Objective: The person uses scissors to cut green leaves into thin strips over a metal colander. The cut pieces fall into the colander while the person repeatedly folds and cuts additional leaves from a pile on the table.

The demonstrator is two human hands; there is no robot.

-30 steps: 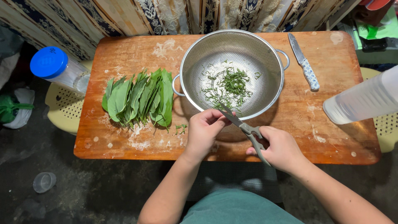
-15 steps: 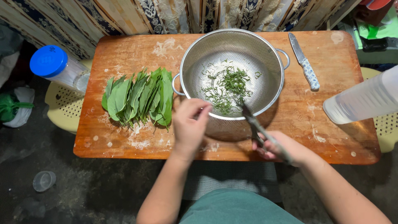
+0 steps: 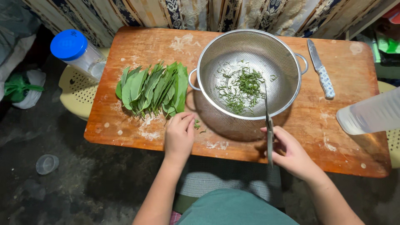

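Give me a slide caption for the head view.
Left hand beside green leaf pile; right hand holds scissors at steel colander.

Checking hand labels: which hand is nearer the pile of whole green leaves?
Left. The left hand rests on the board just below the leaf pile, fingertips near its stems. The right hand holds scissors at the colander's near rim, well off to the pile's right.

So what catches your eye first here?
The big metal colander in the middle of the wooden table, with shredded greens inside. Left of it lies a pile of whole green leaves; the left hand rests just below them, and the right hand holds scissors.
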